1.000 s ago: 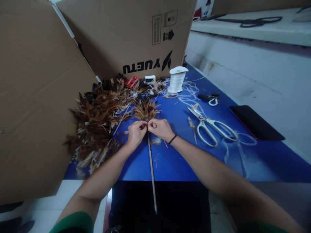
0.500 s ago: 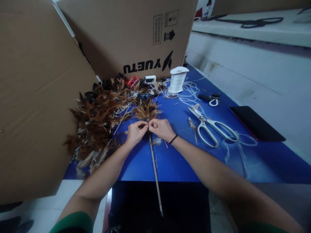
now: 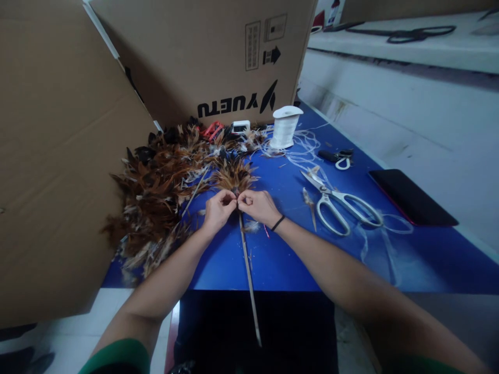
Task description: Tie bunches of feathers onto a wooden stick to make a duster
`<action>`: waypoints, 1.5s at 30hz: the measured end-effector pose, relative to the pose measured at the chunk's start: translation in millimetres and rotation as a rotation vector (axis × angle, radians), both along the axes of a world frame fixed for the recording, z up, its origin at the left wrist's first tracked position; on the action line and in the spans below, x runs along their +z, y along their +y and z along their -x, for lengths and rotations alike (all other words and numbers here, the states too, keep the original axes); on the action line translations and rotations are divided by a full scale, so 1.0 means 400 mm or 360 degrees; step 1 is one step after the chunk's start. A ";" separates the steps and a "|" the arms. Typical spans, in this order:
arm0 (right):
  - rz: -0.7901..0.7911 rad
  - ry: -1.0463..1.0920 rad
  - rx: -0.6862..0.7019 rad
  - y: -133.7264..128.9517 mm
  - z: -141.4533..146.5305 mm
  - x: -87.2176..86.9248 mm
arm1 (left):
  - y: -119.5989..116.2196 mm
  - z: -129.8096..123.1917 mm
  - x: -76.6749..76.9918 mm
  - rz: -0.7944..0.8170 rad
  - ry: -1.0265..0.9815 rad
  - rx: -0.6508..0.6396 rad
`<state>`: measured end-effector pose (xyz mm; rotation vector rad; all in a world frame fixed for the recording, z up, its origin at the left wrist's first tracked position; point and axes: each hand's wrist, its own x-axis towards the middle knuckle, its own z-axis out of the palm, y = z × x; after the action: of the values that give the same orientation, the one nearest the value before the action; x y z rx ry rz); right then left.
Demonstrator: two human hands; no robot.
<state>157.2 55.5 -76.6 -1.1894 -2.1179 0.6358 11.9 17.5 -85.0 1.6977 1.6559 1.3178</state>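
Observation:
A bundle of brown and black feathers (image 3: 234, 175) fans out from the far end of a thin wooden stick (image 3: 248, 272), whose near end reaches past the table edge. Where feathers and stick meet, my left hand (image 3: 220, 210) is closed in a pinch of thumb and index finger. Fingertip to fingertip with it, my right hand (image 3: 259, 205) pinches at the same spot, a dark band round its wrist. What lies between the fingertips is too small to make out. A pink strand end (image 3: 267, 231) shows below my right hand.
Loose feathers (image 3: 156, 182) are heaped at left beside a cardboard box (image 3: 175, 57). On the blue table (image 3: 280, 270) stand a white spool (image 3: 286, 128) with loose ribbon, large scissors (image 3: 335, 200), small black-handled snips (image 3: 337, 157) and a dark tablet-like slab (image 3: 411, 197).
My fingertips have shifted very slightly and still pinch at the base of the feathers. The rest looks the same.

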 end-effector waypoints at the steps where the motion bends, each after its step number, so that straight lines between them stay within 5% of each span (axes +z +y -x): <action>1: 0.0004 0.0001 -0.0002 0.000 0.000 0.000 | -0.001 -0.001 0.002 0.0007 0.0027 0.0009; 27: -0.0007 -0.0005 -0.0009 0.002 0.001 -0.003 | -0.015 -0.018 0.020 -0.0114 0.0434 0.0181; 45: 0.0032 0.0009 -0.0024 0.003 0.004 -0.003 | -0.001 -0.005 0.000 -0.0217 0.0440 0.0199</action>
<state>155.7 56.8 -77.6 -1.2121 -2.1003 0.6547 13.8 16.9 -85.0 1.9583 1.8908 1.3270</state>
